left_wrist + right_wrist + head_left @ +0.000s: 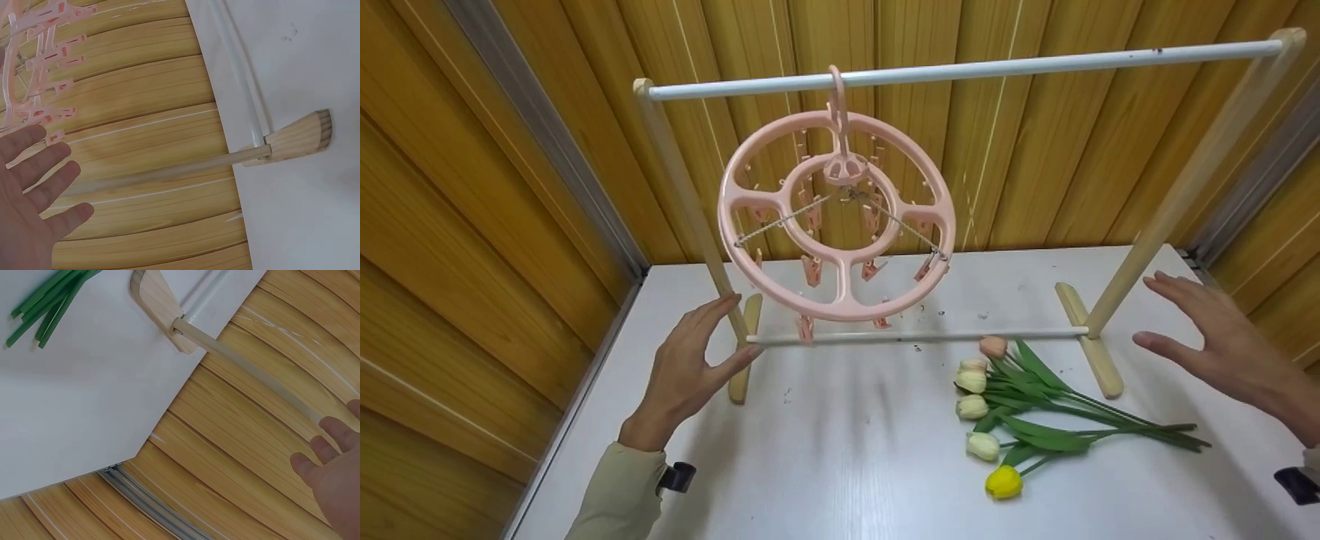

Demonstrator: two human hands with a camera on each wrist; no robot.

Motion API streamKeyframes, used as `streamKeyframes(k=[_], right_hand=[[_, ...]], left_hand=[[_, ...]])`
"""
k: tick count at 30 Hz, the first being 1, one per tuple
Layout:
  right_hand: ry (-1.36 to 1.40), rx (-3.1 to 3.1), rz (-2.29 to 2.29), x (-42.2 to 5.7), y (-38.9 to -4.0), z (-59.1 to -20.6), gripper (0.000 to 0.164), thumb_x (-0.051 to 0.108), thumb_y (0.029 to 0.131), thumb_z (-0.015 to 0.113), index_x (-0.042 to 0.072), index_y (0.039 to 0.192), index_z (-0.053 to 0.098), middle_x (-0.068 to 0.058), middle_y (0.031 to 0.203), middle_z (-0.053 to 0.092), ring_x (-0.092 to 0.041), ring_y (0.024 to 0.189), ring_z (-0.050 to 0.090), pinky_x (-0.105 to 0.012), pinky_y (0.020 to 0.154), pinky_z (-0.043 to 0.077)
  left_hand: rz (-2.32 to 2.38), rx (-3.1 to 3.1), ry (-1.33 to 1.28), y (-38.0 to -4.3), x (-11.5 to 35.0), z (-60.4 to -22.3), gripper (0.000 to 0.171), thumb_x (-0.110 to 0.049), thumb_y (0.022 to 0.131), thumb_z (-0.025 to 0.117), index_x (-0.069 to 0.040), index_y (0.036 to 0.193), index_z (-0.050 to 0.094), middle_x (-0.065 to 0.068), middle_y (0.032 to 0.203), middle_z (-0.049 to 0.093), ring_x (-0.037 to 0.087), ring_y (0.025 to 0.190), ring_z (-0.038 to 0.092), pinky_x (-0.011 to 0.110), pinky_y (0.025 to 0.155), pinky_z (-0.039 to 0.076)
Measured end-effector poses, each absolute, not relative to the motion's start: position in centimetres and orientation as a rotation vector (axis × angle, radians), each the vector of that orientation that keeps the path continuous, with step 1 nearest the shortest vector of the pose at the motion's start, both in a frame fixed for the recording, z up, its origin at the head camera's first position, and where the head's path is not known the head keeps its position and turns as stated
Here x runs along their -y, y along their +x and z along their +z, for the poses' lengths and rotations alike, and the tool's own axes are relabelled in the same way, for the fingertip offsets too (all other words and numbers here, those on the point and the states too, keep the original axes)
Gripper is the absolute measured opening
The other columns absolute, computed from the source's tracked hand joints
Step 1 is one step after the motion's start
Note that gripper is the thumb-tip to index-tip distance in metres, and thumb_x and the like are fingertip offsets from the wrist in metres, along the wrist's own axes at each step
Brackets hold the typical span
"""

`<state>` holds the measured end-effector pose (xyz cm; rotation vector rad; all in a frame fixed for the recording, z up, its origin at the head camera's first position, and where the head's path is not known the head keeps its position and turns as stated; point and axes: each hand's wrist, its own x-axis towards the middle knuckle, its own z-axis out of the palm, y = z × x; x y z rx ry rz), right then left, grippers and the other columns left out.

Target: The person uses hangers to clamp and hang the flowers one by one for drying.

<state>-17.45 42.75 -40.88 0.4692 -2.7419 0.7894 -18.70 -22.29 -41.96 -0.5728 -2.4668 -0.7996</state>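
Fingers [53,185] apart on the left hand [679,364], thumb spread away, near the left post of the rack [690,187]; cannot tell whether touching. Below, partly behind the thumb, a wooden left foot [739,386] on the white desk [870,472]. Next, hooked over the white top bar [1035,69], a round pink hanger [846,171] with small pink clips [811,270] underneath. Farther right, flat on the desk, several tulips [1039,409], pink, cream and yellow heads leftward, green stems rightward, pink head closest to the lower bar [885,336]. Then the right post [1192,172]. Last, just beside it, the right hand [1222,341], fingers likewise apart and thumb spread.
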Motion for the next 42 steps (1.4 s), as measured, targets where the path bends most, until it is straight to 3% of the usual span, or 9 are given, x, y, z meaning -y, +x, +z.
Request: streamKeyframes(k=[3, 13, 25, 27, 30, 32, 36, 37, 42], right_hand=[[0.512, 2.73, 0.731, -42.6, -17.6, -41.2, 0.081, 0.018, 0.092, 0.084, -0.002, 0.158, 0.042, -0.039, 0.157, 0.039, -0.065, 0.14, 0.03, -0.086, 0.112, 0.012], [0.471, 2.81, 0.869, -42.2, -17.1, -42.4, 0.081, 0.018, 0.093, 0.084, -0.001, 0.159, 0.041, -0.037, 0.155, 0.042, -0.063, 0.137, 0.032, -0.089, 0.102, 0.023], [0.482, 2.86, 0.84, -42.1, -16.7, -43.7, 0.076, 0.022, 0.09, 0.088, 0.001, 0.153, 0.051, -0.033, 0.149, 0.05, -0.062, 0.133, 0.043, -0.084, 0.093, 0.038], [0.492, 2.865, 0.786, -42.1, -16.7, -44.0, 0.075, 0.023, 0.088, 0.089, 0.003, 0.151, 0.055, -0.03, 0.146, 0.054, -0.059, 0.13, 0.048, -0.066, 0.104, 0.048], [0.541, 2.851, 0.732, -42.2, -16.7, -44.4, 0.072, 0.021, 0.085, 0.092, 0.004, 0.147, 0.059, -0.026, 0.141, 0.06, -0.057, 0.125, 0.055, -0.058, 0.099, 0.054], [0.568, 2.827, 0.687, -42.3, -16.6, -44.8, 0.071, 0.019, 0.08, 0.094, 0.007, 0.144, 0.064, -0.02, 0.138, 0.065, -0.051, 0.121, 0.061, -0.034, 0.097, 0.056], [0.619, 2.795, 0.621, -42.2, -16.5, -45.5, 0.066, 0.016, 0.075, 0.097, 0.01, 0.135, 0.071, -0.012, 0.13, 0.071, -0.033, 0.114, 0.068, -0.021, 0.088, 0.053], [0.62, 2.799, 0.614, -42.2, -16.5, -45.7, 0.065, 0.015, 0.074, 0.097, 0.01, 0.133, 0.072, -0.012, 0.129, 0.072, -0.031, 0.112, 0.068, -0.021, 0.087, 0.054], [0.618, 2.87, 0.654, -42.0, -16.2, -46.3, 0.056, 0.016, 0.079, 0.095, 0.007, 0.129, 0.072, -0.016, 0.127, 0.072, -0.039, 0.111, 0.068, -0.055, 0.079, 0.062]], left_hand=[[-0.852, 2.442, -0.625, -18.5, 21.7, -41.8, 0.072, -0.035, 0.09, 0.085, -0.004, 0.149, 0.059, 0.011, 0.151, 0.061, 0.035, 0.138, 0.056, 0.062, 0.11, 0.048], [-1.124, 2.336, -0.76, -18.4, 19.7, -41.2, 0.069, -0.021, 0.086, 0.09, -0.001, 0.145, 0.061, 0.009, 0.15, 0.062, 0.033, 0.141, 0.055, 0.061, 0.116, 0.043], [-1.313, 2.257, -0.801, -18.8, 16.7, -41.2, 0.057, -0.016, 0.085, 0.093, -0.004, 0.135, 0.069, 0.004, 0.134, 0.071, 0.027, 0.121, 0.069, 0.05, 0.1, 0.059], [-1.335, 2.249, -0.798, -18.9, 16.2, -41.2, 0.055, -0.016, 0.084, 0.093, -0.004, 0.133, 0.07, 0.004, 0.131, 0.073, 0.025, 0.119, 0.071, 0.047, 0.099, 0.059], [-1.372, 2.236, -0.79, -18.9, 15.4, -41.3, 0.053, -0.015, 0.084, 0.093, -0.004, 0.131, 0.071, 0.005, 0.128, 0.074, 0.024, 0.116, 0.072, 0.043, 0.098, 0.06], [-1.404, 2.23, -0.783, -19.0, 15.0, -41.4, 0.053, -0.014, 0.084, 0.093, -0.003, 0.13, 0.071, 0.005, 0.126, 0.074, 0.023, 0.115, 0.072, 0.04, 0.098, 0.06], [-1.528, 2.2, -0.775, -19.1, 14.1, -41.5, 0.05, -0.009, 0.084, 0.092, -0.002, 0.129, 0.071, 0.006, 0.124, 0.074, 0.024, 0.115, 0.073, 0.039, 0.098, 0.06], [-1.56, 2.192, -0.773, -19.2, 13.9, -41.5, 0.049, -0.007, 0.084, 0.091, -0.001, 0.128, 0.071, 0.006, 0.124, 0.074, 0.024, 0.115, 0.073, 0.039, 0.098, 0.06], [-1.643, 2.18, -0.757, -19.5, 12.7, -41.7, 0.045, -0.008, 0.086, 0.09, -0.002, 0.128, 0.072, 0.006, 0.121, 0.076, 0.022, 0.111, 0.074, 0.037, 0.096, 0.061]])
